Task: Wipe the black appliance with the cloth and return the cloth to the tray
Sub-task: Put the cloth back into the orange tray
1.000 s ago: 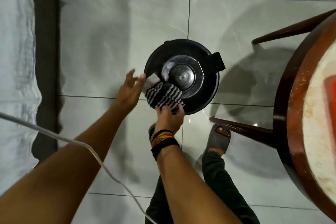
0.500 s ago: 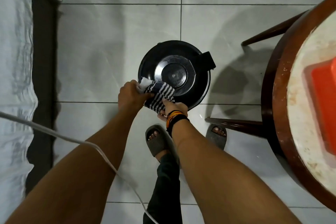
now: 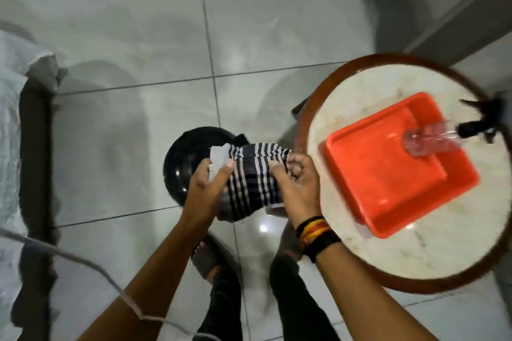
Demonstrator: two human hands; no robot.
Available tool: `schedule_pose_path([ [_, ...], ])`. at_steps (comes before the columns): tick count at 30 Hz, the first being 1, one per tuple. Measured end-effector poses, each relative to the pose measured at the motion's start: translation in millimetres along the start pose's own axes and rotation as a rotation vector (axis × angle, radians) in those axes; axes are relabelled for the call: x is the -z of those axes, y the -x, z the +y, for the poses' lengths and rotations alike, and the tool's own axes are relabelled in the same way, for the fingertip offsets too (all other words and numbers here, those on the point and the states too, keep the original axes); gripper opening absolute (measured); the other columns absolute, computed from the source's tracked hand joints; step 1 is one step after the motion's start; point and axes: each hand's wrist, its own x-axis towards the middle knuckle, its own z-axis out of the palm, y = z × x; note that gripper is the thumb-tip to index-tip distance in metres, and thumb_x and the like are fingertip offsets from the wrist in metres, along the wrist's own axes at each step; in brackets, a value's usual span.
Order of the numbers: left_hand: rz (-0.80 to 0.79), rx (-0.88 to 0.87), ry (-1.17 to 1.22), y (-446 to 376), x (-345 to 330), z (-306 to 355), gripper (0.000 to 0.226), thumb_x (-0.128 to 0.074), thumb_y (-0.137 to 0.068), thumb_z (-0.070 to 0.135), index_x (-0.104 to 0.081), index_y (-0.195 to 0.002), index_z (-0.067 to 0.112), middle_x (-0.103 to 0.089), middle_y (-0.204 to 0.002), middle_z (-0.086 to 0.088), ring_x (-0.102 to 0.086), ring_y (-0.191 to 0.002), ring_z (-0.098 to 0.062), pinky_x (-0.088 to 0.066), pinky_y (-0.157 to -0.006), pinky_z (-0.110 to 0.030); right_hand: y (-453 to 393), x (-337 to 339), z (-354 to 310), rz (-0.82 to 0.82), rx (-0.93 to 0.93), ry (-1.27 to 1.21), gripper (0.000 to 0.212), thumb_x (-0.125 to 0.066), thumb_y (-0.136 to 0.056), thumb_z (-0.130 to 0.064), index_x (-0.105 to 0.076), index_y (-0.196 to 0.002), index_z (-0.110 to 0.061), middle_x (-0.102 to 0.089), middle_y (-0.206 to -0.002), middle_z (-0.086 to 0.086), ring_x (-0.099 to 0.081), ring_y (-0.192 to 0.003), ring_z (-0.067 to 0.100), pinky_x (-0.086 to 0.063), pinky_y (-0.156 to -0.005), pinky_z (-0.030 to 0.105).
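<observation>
A dark cloth with white stripes (image 3: 250, 174) hangs stretched between both hands, lifted above the round black appliance (image 3: 181, 163) on the tiled floor. My left hand (image 3: 206, 188) pinches the cloth's pale left end. My right hand (image 3: 297, 184) grips its right end, just left of the round table. The orange tray (image 3: 368, 177) lies on the table's marble top (image 3: 388, 249) to the right. The cloth and hands hide most of the appliance's right half.
A clear spray bottle with a black trigger (image 3: 443, 137) rests across the tray's far right corner. A white cable (image 3: 83, 260) runs over my left forearm. Grey bedding (image 3: 11, 147) lines the left edge. My sandalled feet (image 3: 206, 255) stand below the appliance.
Both hands have lifted the cloth off the appliance's lid and spread it out. The view has swung right and up, bringing the whole tray and table top into sight.
</observation>
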Motion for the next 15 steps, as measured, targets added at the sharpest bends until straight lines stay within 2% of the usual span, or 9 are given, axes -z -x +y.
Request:
schedule_pose_path([
  [1, 0.007, 0.001, 0.013, 8, -22, 15, 0.042, -0.059, -0.099, 0.044, -0.057, -0.130, 0.014, -0.071, -0.120, -0.005, -0.072, -0.105, -0.017, -0.060, -0.073, -0.020, -6, 25, -12, 0.017, 0.028, 0.010, 0.025, -0.077, -0.084, -0.028, -0.062, -0.102, -0.021, -0.071, -0.098, -0.002, -0.070, -0.094, 0.017, -0.057, -0.084, 0.036],
  [3, 0.004, 0.023, 0.034, 22, -70, 42, 0.048, -0.060, -0.098, 0.046, -0.054, -0.130, 0.011, -0.069, -0.118, -0.009, -0.072, -0.100, -0.017, -0.060, -0.068, -0.017, -20, 79, -35, 0.053, 0.074, 0.015, 0.023, -0.079, -0.084, -0.025, -0.065, -0.101, -0.019, -0.070, -0.089, 0.001, -0.068, -0.086, 0.017, -0.056, -0.082, 0.035],
  [6, -0.055, 0.102, 0.074, 37, -143, 71, 0.016, -0.067, -0.097, 0.028, -0.057, -0.099, 0.016, -0.069, -0.088, -0.003, -0.069, -0.067, -0.005, -0.054, -0.056, -0.017, -50, 158, -48, 0.139, 0.068, 0.114, 0.021, -0.080, -0.085, -0.014, -0.069, -0.103, -0.014, -0.063, -0.083, 0.010, -0.060, -0.079, 0.020, -0.051, -0.078, 0.036],
  [7, -0.070, 0.105, 0.073, 40, -169, 75, 0.019, -0.070, -0.094, 0.027, -0.055, -0.088, 0.016, -0.066, -0.080, -0.006, -0.066, -0.061, -0.009, -0.053, -0.056, -0.022, -62, 183, -46, 0.169, 0.058, 0.150, 0.022, -0.079, -0.085, -0.012, -0.069, -0.105, -0.011, -0.062, -0.083, 0.010, -0.060, -0.079, 0.020, -0.049, -0.078, 0.035],
  [9, -0.085, 0.112, 0.045, 41, -211, 72, 0.029, -0.075, -0.088, 0.031, -0.054, -0.076, 0.013, -0.063, -0.072, -0.012, -0.063, -0.064, -0.023, -0.055, -0.065, -0.036, -82, 219, -39, 0.219, 0.042, 0.234, 0.024, -0.080, -0.085, -0.015, -0.069, -0.106, -0.011, -0.061, -0.081, 0.004, -0.059, -0.077, 0.019, -0.048, -0.078, 0.034],
  [11, -0.093, 0.139, 0.011, 41, -245, 69, 0.023, -0.072, -0.091, 0.030, -0.063, -0.089, 0.009, -0.068, -0.082, -0.009, -0.068, -0.080, -0.026, -0.058, -0.081, -0.042, -98, 241, -29, 0.227, 0.023, 0.310, 0.021, -0.078, -0.087, -0.014, -0.067, -0.105, -0.014, -0.058, -0.076, -0.003, -0.056, -0.072, 0.016, -0.046, -0.073, 0.031],
  [13, -0.091, 0.189, 0.026, 39, -269, 68, 0.020, -0.066, -0.096, 0.027, -0.063, -0.111, 0.015, -0.069, -0.096, 0.001, -0.070, -0.098, -0.024, -0.058, -0.092, -0.040, -112, 249, -16, 0.190, 0.001, 0.375, 0.019, -0.075, -0.090, -0.012, -0.068, -0.108, -0.013, -0.060, -0.076, -0.005, -0.059, -0.073, 0.017, -0.049, -0.071, 0.030],
  [15, -0.066, 0.193, -0.017, 40, -279, 70, 0.032, -0.060, -0.098, 0.026, -0.057, -0.129, 0.018, -0.064, -0.100, 0.007, -0.066, -0.104, -0.021, -0.056, -0.091, -0.037, -122, 247, -7, 0.141, -0.028, 0.419, 0.022, -0.074, -0.090, -0.013, -0.069, -0.111, -0.016, -0.066, -0.083, -0.001, -0.066, -0.082, 0.022, -0.057, -0.082, 0.040],
])
